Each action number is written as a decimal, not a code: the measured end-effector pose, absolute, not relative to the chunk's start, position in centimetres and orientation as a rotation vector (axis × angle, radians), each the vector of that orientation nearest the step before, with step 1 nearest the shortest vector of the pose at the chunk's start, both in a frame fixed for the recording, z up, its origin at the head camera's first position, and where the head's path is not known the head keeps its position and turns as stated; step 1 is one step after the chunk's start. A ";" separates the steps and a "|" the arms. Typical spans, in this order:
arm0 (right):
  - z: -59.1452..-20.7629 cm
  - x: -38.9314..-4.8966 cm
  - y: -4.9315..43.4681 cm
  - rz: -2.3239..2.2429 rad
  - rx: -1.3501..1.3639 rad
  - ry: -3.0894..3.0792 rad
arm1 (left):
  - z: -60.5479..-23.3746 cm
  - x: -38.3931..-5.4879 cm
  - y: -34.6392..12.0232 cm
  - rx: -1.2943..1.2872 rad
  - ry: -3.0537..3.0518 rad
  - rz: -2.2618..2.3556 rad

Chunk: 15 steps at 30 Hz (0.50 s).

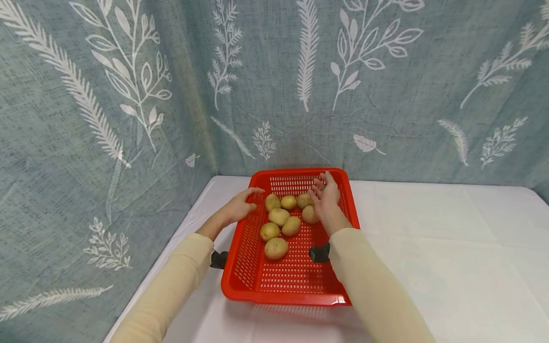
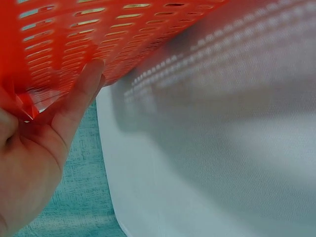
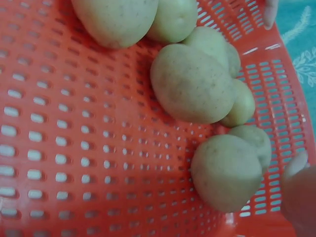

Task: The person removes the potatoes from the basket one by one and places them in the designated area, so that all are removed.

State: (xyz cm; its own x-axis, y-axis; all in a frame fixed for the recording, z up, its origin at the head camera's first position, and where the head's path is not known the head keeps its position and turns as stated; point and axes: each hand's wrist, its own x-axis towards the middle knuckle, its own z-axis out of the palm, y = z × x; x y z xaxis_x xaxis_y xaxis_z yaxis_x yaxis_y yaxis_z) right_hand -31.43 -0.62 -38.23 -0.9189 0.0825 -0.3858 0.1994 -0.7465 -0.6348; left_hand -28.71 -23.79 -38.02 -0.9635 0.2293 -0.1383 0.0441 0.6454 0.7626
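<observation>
A red perforated plastic basket point(image 1: 296, 281) stands on the white cloth, holding several potatoes point(image 1: 276, 248) grouped toward its back and left. My left hand point(image 1: 237, 207) is at the basket's left rim with thumb and forefinger apart. In the left wrist view, a straight finger point(image 2: 81, 91) lies against the outer perforated wall. My right hand point(image 1: 327, 199) is over the back right of the basket, palm turned inward and fingers loosely bent. It partly covers the potatoes point(image 1: 310, 214) there. In the right wrist view, its fingertip point(image 3: 296, 164) shows beside the back potatoes, with nothing held.
White cloth point(image 1: 442, 247) spreads across the table, mostly to the basket's right. A blue-green curtain point(image 1: 274, 85) with white leaf prints stands close behind the basket and along the left. Dark wrist camera mounts point(image 1: 319, 253) sit under both wrists.
</observation>
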 end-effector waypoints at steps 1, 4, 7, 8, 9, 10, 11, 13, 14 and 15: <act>-38.3 -31.4 -0.6 -2.808 0.631 1.148 | -38.0 -28.7 -23.8 0.224 2.641 1.219; -38.7 -31.5 -0.6 -2.775 0.697 1.351 | -37.9 -28.7 -23.8 0.227 2.639 1.224; -39.1 -31.6 -0.6 -2.683 0.749 1.601 | -37.9 -28.8 -23.8 0.220 2.636 1.227; -39.3 -31.6 -0.6 -2.643 0.769 1.672 | -37.9 -28.8 -23.8 0.219 2.636 1.226; -39.4 -31.6 -0.6 -2.604 0.791 1.733 | -37.9 -28.7 -23.8 0.216 2.632 1.229; -39.5 -31.5 -0.6 -2.565 0.808 1.783 | -38.0 -28.7 -23.8 0.217 2.631 1.231; -39.6 -31.5 -0.6 -2.520 0.822 1.831 | -38.0 -28.7 -23.8 0.217 2.630 1.233; -39.9 -31.2 -0.7 -2.435 0.856 1.861 | -38.0 -28.6 -23.8 0.216 2.626 1.235; -40.0 -31.1 -0.8 -2.419 0.874 1.825 | -38.0 -28.6 -23.8 0.214 2.625 1.237; -40.1 -30.9 -0.8 -2.380 0.874 1.810 | -38.0 -28.6 -23.8 0.207 2.623 1.241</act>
